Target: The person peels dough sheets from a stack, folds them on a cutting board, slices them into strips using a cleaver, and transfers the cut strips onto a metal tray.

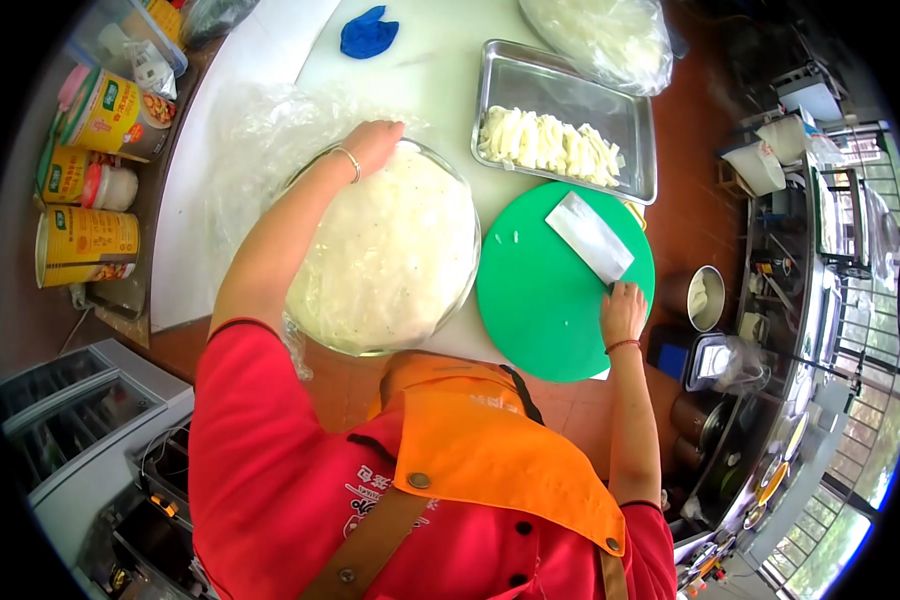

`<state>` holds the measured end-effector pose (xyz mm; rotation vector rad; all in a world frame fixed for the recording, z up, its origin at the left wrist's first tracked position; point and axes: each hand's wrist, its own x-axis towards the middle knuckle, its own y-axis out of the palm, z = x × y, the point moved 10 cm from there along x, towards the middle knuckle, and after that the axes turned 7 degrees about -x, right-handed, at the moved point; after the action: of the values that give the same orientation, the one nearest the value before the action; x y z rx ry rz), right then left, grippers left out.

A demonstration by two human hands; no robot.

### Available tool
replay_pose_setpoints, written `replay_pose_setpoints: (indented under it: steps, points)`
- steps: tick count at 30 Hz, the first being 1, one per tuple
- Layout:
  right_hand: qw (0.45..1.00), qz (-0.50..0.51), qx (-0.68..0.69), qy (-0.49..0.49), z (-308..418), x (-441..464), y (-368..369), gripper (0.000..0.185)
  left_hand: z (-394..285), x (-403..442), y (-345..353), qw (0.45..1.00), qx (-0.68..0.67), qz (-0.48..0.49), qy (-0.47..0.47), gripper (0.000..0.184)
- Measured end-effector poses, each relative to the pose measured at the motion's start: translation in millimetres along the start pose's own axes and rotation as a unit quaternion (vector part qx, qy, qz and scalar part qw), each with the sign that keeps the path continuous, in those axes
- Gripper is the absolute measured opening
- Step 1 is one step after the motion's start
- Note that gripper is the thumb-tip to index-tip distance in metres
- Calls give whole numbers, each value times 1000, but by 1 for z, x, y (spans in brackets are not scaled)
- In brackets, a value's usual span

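My left hand (372, 148) rests at the far rim of a wide round bowl (478, 235). Pale, whitish food (380, 250) fills the bowl under what looks like clear plastic film; my fingertips are hard to make out. My right hand (624, 312) is closed round the handle of a cleaver (590, 237), whose broad blade lies flat over the green round cutting board (530, 310). Small white bits dot the board. Behind it, a metal tray (565, 85) holds a row of white strips (548, 145).
Crumpled clear plastic (245, 165) lies left of the bowl. A blue crumpled item (369, 33) and a plastic bag of white food (610, 35) are at the back. Yellow-labelled cans (88, 245) stand on the left shelf. A metal pot (706, 298) is at right.
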<state>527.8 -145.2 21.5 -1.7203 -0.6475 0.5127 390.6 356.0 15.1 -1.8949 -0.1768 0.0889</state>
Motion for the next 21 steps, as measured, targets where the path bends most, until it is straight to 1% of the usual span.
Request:
replay_pose_setpoints:
  steps: [1,3,4,6,8,9,10,12,13,15,16,17,18,19,20,21]
  points:
    - [1000,-4,0,-12,9,3,-8,25,-12,-7,-11,1000,-7,-12,4,11]
    - [995,-43,85,-41,38,10,-40,28,-40,-27,-29,999,-19,-36,11,12]
    - [988,-62,127,-56,58,14,-55,30,-46,-36,-23,1000,-19,-14,4,13]
    - [964,-76,221,-128,107,23,-63,40,-57,-58,-8,999,-19,30,-11,14]
    - [934,-86,282,-202,177,35,-99,46,-87,-81,-7,999,-33,29,16,13]
    - [921,-97,294,-237,212,40,-117,50,-107,-94,-15,997,-46,-9,62,14]
    - [906,-107,306,-272,245,42,-135,54,-123,-107,-16,994,-29,-33,101,13]
    - [896,-107,272,-334,299,47,-163,61,-146,-129,-17,989,-43,-60,129,11]
    - [868,-186,303,-347,313,47,-181,41,-150,-138,-15,991,-50,-62,112,12]
    - [856,-132,318,-385,337,59,-146,25,-151,-155,-14,993,-64,-67,78,15]
    - [850,-106,324,-402,346,61,-140,17,-140,-161,-16,997,-34,-57,30,18]
    - [823,-137,395,-384,341,62,-145,4,-129,-168,-18,999,-5,-45,-18,23]
    - [819,-132,411,-377,338,61,-151,6,-120,-175,-17,997,20,-32,-66,27]
    - [816,-127,426,-370,332,59,-161,8,-84,-189,-5,990,48,-52,-121,39]
    - [814,-120,439,-361,324,58,-168,10,-55,-199,-11,982,21,-63,-179,42]
    - [806,-133,444,-367,319,56,-175,12,-49,-208,-36,984,12,-93,-149,32]
